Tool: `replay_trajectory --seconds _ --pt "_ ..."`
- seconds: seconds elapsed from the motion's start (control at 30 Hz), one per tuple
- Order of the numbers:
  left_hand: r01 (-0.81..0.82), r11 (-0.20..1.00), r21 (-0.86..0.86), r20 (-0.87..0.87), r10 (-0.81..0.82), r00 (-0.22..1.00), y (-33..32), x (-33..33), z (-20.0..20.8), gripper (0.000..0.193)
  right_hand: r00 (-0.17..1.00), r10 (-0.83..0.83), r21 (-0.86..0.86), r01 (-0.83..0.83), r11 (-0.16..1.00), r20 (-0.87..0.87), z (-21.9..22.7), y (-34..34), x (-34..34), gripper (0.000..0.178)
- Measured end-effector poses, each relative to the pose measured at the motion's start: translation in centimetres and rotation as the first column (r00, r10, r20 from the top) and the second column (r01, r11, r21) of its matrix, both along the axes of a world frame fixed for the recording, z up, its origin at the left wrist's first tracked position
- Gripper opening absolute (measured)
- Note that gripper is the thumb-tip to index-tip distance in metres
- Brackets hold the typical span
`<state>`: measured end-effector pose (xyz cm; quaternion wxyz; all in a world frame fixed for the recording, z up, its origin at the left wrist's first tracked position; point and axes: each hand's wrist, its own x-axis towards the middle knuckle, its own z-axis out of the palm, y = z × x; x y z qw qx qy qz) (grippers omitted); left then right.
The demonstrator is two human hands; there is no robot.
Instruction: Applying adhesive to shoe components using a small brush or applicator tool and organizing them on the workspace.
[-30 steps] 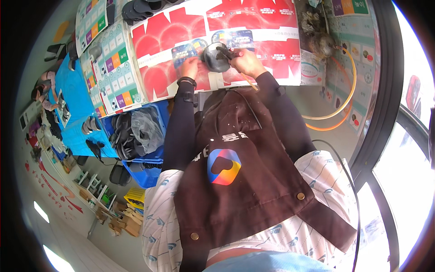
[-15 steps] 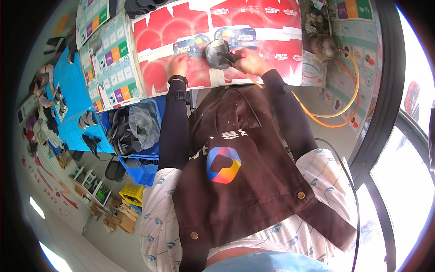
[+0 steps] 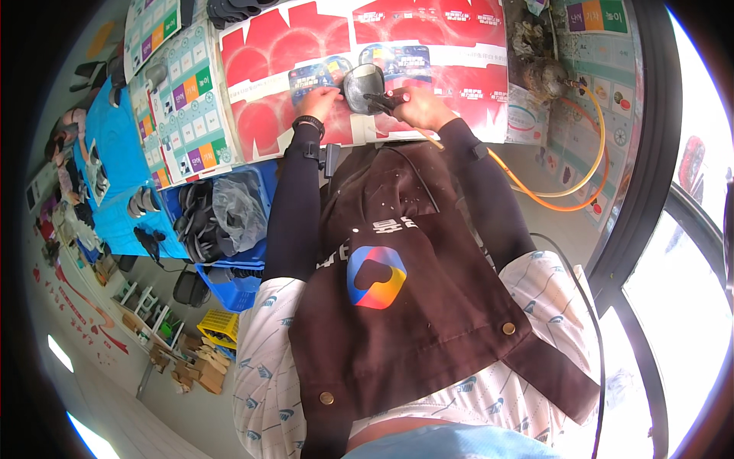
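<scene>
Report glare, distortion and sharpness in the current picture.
Head view: the glass pane at right is washed nearly white; head view: the dark frame beside it bends with the fisheye; head view: fine detail on the rounded dark piece by the right hand is too small to judge.

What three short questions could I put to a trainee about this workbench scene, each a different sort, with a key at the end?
1. Multiple choice: which one grips the dark tool? A, the person's left; B, the person's right; C, neither.
2. True or false: a see-through plastic bag lies in a blue crate beside the bench.
3. Fill in the blank: the grey-and-black curved piece is over a printed sheet coloured red and ____.

Key: 1. B, the right hand. 2. True. 3. White.
</scene>
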<state>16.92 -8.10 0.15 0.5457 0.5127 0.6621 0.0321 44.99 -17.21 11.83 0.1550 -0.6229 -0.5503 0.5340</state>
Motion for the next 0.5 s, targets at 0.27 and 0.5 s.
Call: replay_trajectory --seconds 0.27,0.5 --pt "0.087 0.996 0.026 0.043 -0.088 0.995 0.4 2.9 2.6 0.033 0.996 -0.067 0.005 0.067 0.998 0.065 1.6 -0.2 3.5 0.039" --pt "-0.062 0.989 0.137 0.212 0.032 0.977 -0.9 2.1 5.1 0.019 0.842 -0.438 -0.100 0.429 0.898 -0.315 2.2 -1.4 5.0 0.036"
